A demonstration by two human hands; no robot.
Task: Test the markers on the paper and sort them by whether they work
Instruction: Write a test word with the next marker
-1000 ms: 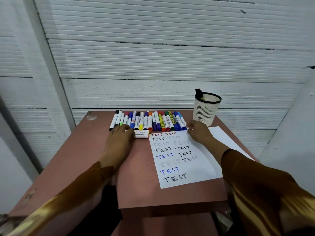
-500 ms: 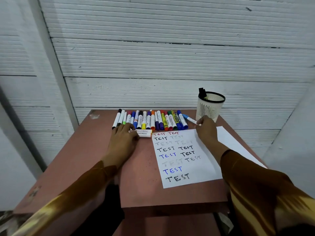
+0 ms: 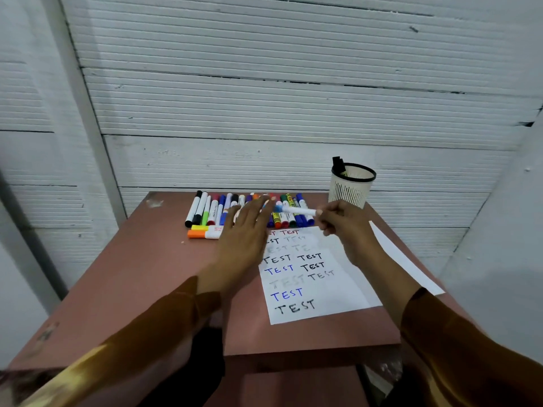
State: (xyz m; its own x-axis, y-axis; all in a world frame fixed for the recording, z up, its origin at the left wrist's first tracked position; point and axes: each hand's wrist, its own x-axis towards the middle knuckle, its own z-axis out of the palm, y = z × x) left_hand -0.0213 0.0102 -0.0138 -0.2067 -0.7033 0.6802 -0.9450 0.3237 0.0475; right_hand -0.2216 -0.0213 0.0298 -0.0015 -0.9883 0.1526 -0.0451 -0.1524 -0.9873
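My right hand (image 3: 342,223) pinches a white marker with a light blue cap (image 3: 296,210), held level above the top of the paper. My left hand (image 3: 245,233) is lifted with fingers spread, its fingertips close to the marker's blue cap. A row of several capped markers (image 3: 211,211) lies side by side at the table's far edge, partly hidden behind my hands. The white paper (image 3: 332,286) carries several "TEST" words in black, blue, red and faint grey. Two markers, one yellow-capped and one orange-capped (image 3: 202,234), lie crosswise in front of the row.
A white mesh pen cup (image 3: 351,188) with a black rim stands at the far right corner, a black marker sticking out. A second sheet (image 3: 411,267) lies under the paper to the right. The brown table (image 3: 152,277) backs onto a white slatted wall.
My right hand lifted the blue-capped marker off the row's right end and carried it left. My left hand rose off the two crosswise markers toward the cap.
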